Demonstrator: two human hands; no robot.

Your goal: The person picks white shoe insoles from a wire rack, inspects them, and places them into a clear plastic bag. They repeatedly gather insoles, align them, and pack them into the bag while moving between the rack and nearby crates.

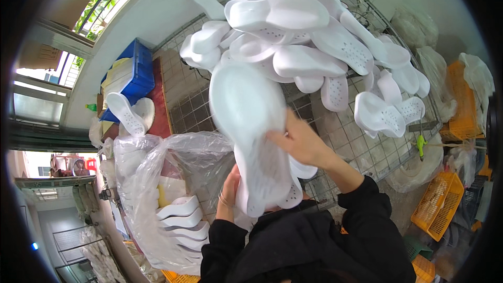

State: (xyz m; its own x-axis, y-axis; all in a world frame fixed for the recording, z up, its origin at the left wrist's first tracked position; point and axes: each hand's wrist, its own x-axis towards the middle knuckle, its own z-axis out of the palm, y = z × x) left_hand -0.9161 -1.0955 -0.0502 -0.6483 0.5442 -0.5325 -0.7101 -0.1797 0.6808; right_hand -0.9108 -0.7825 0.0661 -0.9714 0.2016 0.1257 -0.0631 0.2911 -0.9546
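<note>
A large white insole [243, 99], smeared by motion, stands on a slant in front of me. My right hand [299, 139] grips its right edge, thumb on the near face. Lower down, my left hand [229, 189] is closed on the left edge of a second white insole [242, 181], partly hidden behind the first. More perforated insole ends [293, 195] show by my lap, and whether the left hand holds these too I cannot tell. Beyond my hands, a loose heap of white insoles [309, 63] lies on a wire mesh table [346, 147].
To the left, a clear plastic bag [136, 178] holds stacked insoles [181, 220]. A blue crate [139, 73] and two loose insoles [126, 112] sit behind it. Orange crates [437, 204] stand at the right. Green-handled snips [421, 145] hang at the table's right edge.
</note>
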